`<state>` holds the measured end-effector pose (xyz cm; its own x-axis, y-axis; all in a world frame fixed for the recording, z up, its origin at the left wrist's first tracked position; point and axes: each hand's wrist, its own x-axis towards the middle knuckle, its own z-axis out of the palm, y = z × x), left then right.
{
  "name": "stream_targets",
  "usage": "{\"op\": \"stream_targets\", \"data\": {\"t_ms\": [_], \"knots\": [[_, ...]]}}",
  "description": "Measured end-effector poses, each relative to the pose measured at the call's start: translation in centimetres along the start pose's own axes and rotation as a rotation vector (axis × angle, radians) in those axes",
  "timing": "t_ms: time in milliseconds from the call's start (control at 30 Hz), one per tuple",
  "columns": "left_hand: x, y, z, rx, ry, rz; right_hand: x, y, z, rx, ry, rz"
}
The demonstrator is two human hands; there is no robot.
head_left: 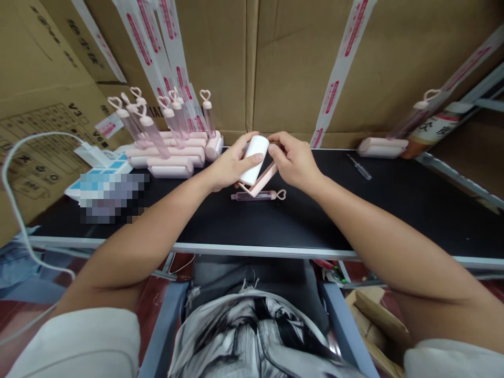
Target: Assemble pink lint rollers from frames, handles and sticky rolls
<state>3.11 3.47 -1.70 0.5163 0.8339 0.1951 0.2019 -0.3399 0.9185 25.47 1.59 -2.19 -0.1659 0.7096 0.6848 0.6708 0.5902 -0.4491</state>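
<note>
My left hand (228, 167) is closed round a white lint roller roll (254, 160), tilted, with the thumb across its front. My right hand (296, 160) has its fingers bent at the upper end of a pale pink cover (264, 179), which angles away from the roll's lower end. Whether the cover and roll are joined is hidden by the fingers. Just below them, a clear pinkish handle (255, 196) with a heart-shaped loop lies flat on the black table (220, 226).
Several pink lint rollers (171, 167) with upright handles stand at the back left. Beside them are a blue-white box (103, 176) and a white cable (13, 194). On the right are a screwdriver (360, 168), another lint roller (382, 148) and a labelled bottle (437, 130). Cardboard (291, 68) walls the back.
</note>
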Motion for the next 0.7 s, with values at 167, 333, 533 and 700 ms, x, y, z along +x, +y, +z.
{"op": "stream_targets", "data": {"t_ms": [167, 333, 533, 700], "knots": [[0.0, 0.2, -0.3, -0.009, -0.035, 0.015, -0.1, 0.0, 0.5, 0.050, 0.025, 0.042], [-0.3, 0.4, -0.6, -0.028, -0.102, -0.067, -0.2, 0.3, 1.5, 0.350, -0.068, 0.107], [0.3, -0.2, -2.3, 0.218, -0.140, 0.181, -0.1, 0.3, 0.8, 0.705, -0.334, 0.377], [0.5, -1.0, -2.9, 0.469, -0.141, 0.408, 0.0, -0.1, -0.4, 0.789, -0.374, 0.494]]}}
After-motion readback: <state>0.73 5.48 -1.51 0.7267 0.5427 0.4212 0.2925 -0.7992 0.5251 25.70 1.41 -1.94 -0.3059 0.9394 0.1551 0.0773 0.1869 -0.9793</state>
